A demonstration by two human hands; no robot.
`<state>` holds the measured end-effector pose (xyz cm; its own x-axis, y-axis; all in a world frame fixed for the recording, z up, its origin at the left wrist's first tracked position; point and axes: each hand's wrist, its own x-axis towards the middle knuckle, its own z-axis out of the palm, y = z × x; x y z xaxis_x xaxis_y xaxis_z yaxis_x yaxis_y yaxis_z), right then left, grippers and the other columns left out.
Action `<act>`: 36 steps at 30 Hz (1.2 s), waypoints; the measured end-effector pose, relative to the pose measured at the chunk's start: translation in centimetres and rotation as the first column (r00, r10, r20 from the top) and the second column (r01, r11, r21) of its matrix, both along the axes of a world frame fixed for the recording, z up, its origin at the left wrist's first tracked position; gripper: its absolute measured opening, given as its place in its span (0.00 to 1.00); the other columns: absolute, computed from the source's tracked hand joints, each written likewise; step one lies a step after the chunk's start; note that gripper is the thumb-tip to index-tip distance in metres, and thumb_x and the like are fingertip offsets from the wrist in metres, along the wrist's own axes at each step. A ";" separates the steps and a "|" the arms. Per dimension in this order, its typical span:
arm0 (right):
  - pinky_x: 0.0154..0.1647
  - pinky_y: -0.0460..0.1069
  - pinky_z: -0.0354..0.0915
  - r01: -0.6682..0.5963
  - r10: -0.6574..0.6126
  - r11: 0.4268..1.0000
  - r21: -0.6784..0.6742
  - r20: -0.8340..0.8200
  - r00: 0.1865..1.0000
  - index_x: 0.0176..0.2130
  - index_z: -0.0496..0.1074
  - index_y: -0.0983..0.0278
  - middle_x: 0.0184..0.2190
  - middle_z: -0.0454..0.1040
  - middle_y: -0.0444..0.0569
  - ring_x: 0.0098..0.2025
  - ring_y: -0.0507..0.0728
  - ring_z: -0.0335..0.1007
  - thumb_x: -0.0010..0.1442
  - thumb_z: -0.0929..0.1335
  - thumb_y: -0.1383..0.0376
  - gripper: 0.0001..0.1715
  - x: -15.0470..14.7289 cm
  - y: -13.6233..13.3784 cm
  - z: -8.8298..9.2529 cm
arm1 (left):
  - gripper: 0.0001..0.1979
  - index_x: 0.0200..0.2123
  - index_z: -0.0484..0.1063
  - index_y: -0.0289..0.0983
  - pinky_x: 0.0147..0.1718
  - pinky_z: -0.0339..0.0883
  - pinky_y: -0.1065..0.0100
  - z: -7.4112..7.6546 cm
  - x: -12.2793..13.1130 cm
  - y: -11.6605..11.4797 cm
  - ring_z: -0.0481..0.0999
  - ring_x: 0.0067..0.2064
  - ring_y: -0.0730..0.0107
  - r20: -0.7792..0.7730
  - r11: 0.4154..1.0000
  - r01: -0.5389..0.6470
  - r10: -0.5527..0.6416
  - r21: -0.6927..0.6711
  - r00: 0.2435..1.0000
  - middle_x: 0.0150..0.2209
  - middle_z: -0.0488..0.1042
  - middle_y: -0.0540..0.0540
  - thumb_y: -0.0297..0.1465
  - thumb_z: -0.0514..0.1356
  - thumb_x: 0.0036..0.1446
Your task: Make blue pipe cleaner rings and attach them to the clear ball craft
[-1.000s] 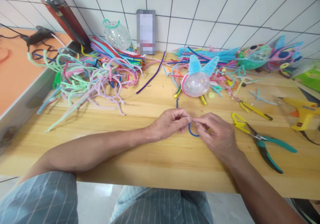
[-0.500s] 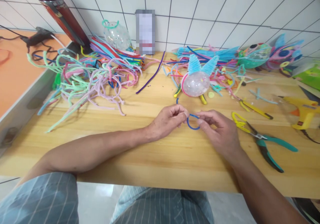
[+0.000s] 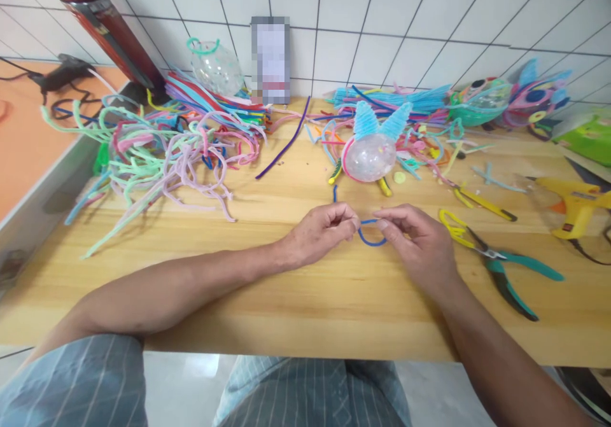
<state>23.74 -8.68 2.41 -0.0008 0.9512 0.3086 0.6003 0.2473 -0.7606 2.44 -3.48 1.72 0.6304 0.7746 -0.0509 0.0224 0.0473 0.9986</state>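
Note:
Bent into a loop, a blue pipe cleaner (image 3: 371, 243) is pinched between my two hands above the wooden table. My left hand (image 3: 329, 226) grips one side of the loop between thumb and fingers. On the other side, my right hand (image 3: 415, 239) pinches it with thumb and forefinger. A short blue end shows behind my left hand. Just beyond the hands sits a clear plastic ball (image 3: 371, 158) with two light-blue pipe-cleaner ears, a pink band and yellow feet.
Teal-handled pliers (image 3: 501, 258), a yellow cutter (image 3: 489, 204) and a yellow glue gun (image 3: 573, 204) lie to the right. Tangled pastel pipe cleaners (image 3: 191, 160) spread at left. A purple pipe cleaner (image 3: 286, 144) lies ahead; a phone (image 3: 271, 64) leans on the tiled wall.
The blue loop has become wider and flatter as my hands moved slightly apart. The whole view has shifted a little; the other things stay in place.

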 end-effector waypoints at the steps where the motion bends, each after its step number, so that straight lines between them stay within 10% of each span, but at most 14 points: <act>1: 0.32 0.50 0.69 0.014 -0.015 1.000 -0.027 -0.026 1.000 0.42 0.81 0.57 0.32 0.82 0.45 0.30 0.55 0.75 0.64 0.72 0.62 0.07 0.0 0.0 -0.1 | 0.11 0.33 0.69 0.36 0.31 0.57 0.71 0.0 0.0 0.0 0.61 0.28 0.77 0.004 1.000 -0.012 0.012 0.018 1.000 0.27 0.66 0.55 0.38 0.59 0.61; 11: 0.27 0.49 0.66 0.029 -0.119 0.958 -0.286 -0.300 0.947 0.41 0.80 0.58 0.27 0.78 0.43 0.26 0.53 0.71 0.60 0.73 0.54 0.13 0.0 0.3 0.5 | 0.14 0.33 0.67 0.37 0.28 0.56 0.71 -0.5 0.1 0.0 0.57 0.26 0.77 0.086 0.962 -0.260 0.253 0.083 0.964 0.24 0.59 0.56 0.41 0.60 0.65; 29: 0.21 0.45 0.60 -0.247 -0.237 0.778 -0.577 -0.635 0.735 0.31 0.76 0.61 0.26 0.80 0.46 0.21 0.50 0.70 0.46 0.81 0.46 0.25 -0.4 0.6 0.8 | 0.17 0.32 0.66 0.37 0.31 0.57 0.70 -0.1 0.0 -0.2 0.57 0.29 0.76 0.102 0.962 -0.220 0.205 0.162 0.973 0.26 0.58 0.55 0.44 0.60 0.65; 36: 0.28 0.48 0.64 -0.065 -0.096 0.931 -0.360 -0.410 0.907 0.35 0.78 0.60 0.25 0.76 0.43 0.26 0.52 0.69 0.59 0.75 0.53 0.14 -0.4 0.5 0.0 | 0.16 0.32 0.65 0.37 0.32 0.57 0.70 -0.2 -0.1 -0.1 0.57 0.29 0.76 0.071 0.961 -0.186 0.175 0.203 0.982 0.27 0.59 0.55 0.42 0.58 0.67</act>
<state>23.32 -8.15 2.41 0.0661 0.9943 -0.0838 0.2120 -0.0960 -0.9725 2.35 -3.57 1.48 0.4768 0.8657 0.1525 -0.0195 -0.1631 0.9864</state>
